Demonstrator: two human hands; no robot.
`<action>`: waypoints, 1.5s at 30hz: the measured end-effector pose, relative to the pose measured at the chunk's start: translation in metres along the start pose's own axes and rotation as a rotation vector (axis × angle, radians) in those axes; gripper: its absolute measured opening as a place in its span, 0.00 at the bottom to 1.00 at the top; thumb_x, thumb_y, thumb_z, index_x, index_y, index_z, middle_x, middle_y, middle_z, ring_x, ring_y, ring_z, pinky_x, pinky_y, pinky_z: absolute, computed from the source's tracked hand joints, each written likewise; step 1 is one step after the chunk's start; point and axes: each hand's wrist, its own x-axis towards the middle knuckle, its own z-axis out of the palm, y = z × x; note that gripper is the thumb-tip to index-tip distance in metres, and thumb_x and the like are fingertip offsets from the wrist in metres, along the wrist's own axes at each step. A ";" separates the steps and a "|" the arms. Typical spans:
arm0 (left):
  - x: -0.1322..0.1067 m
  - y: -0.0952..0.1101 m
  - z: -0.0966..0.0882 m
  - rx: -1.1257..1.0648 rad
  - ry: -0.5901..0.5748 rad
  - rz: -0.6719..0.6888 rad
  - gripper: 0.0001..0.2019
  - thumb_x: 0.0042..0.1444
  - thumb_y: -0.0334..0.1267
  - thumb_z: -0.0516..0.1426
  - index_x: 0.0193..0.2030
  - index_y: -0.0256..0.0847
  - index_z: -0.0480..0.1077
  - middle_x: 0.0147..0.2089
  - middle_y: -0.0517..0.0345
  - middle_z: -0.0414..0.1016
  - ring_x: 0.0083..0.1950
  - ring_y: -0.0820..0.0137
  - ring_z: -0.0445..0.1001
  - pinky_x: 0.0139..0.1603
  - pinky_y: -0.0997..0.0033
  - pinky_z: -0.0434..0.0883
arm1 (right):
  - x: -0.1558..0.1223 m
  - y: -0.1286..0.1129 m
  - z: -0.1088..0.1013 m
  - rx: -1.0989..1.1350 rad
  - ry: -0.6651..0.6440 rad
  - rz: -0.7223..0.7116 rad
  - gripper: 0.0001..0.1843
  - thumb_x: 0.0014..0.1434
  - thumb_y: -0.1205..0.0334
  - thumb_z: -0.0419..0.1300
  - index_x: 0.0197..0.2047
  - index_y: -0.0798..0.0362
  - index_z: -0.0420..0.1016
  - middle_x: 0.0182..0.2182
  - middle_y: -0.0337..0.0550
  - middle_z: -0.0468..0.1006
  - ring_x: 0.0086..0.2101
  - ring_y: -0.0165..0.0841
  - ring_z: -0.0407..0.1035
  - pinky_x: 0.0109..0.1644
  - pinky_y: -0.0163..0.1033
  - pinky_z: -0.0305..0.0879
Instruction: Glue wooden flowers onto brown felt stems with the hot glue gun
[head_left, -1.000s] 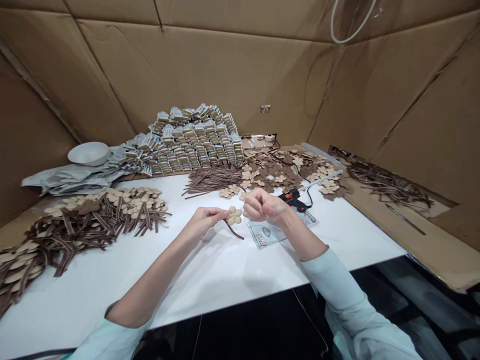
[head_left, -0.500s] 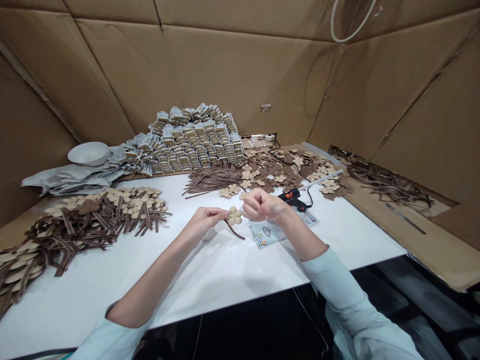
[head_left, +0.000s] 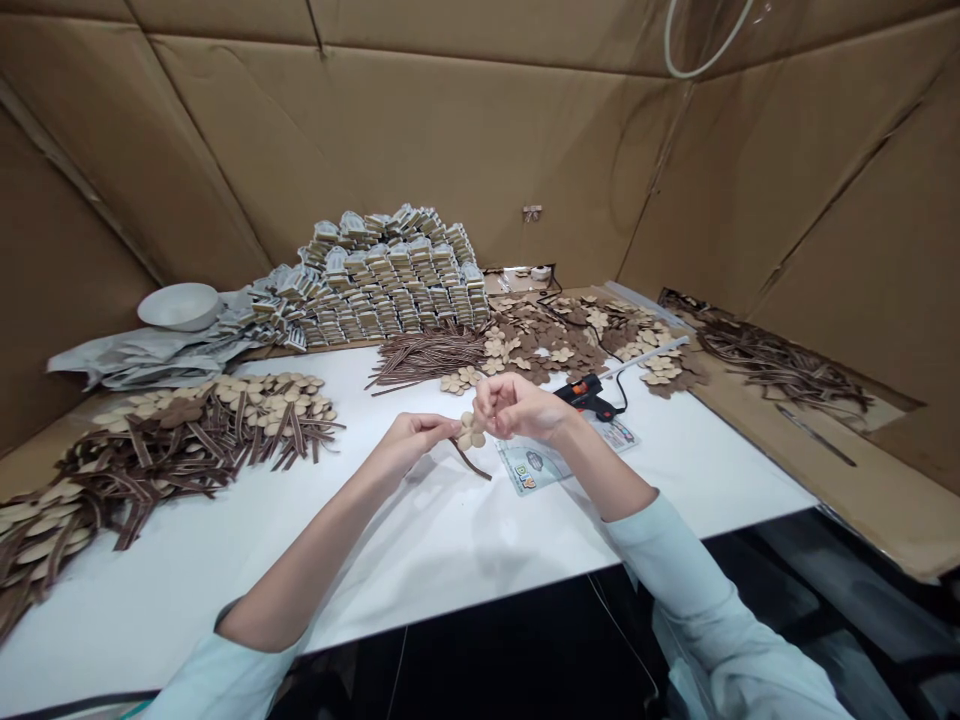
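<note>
Head view: left hand (head_left: 414, 437) on flower (head_left: 471, 432), right hand (head_left: 521, 408) half-curled alongside

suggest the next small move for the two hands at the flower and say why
Perhaps the right hand should gently pinch the beige flower at its right edge: the left hand already grips the opposite edge, with a brown strip trailing below, and the right fingertips are already there.
</note>
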 end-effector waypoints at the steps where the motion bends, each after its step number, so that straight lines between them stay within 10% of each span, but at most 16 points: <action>1: 0.000 0.000 0.000 0.006 -0.004 0.005 0.12 0.37 0.44 0.61 0.24 0.37 0.76 0.20 0.58 0.70 0.24 0.73 0.59 0.26 0.73 0.53 | 0.000 0.000 0.000 -0.010 0.031 0.013 0.16 0.35 0.63 0.70 0.26 0.59 0.68 0.19 0.37 0.74 0.18 0.22 0.64 0.17 0.26 0.55; 7: 0.000 -0.002 -0.002 0.022 -0.035 0.046 0.15 0.39 0.47 0.59 0.27 0.36 0.77 0.23 0.57 0.72 0.24 0.74 0.59 0.26 0.73 0.53 | -0.003 -0.003 0.003 -0.028 0.046 0.056 0.21 0.40 0.62 0.67 0.38 0.58 0.67 0.26 0.44 0.79 0.26 0.30 0.72 0.24 0.30 0.64; 45: -0.003 0.003 -0.001 0.032 -0.020 0.012 0.14 0.38 0.46 0.59 0.25 0.34 0.75 0.17 0.62 0.64 0.21 0.77 0.53 0.25 0.73 0.50 | 0.001 -0.001 0.012 -0.172 0.250 -0.012 0.15 0.47 0.63 0.64 0.37 0.56 0.64 0.24 0.40 0.78 0.24 0.28 0.72 0.28 0.33 0.69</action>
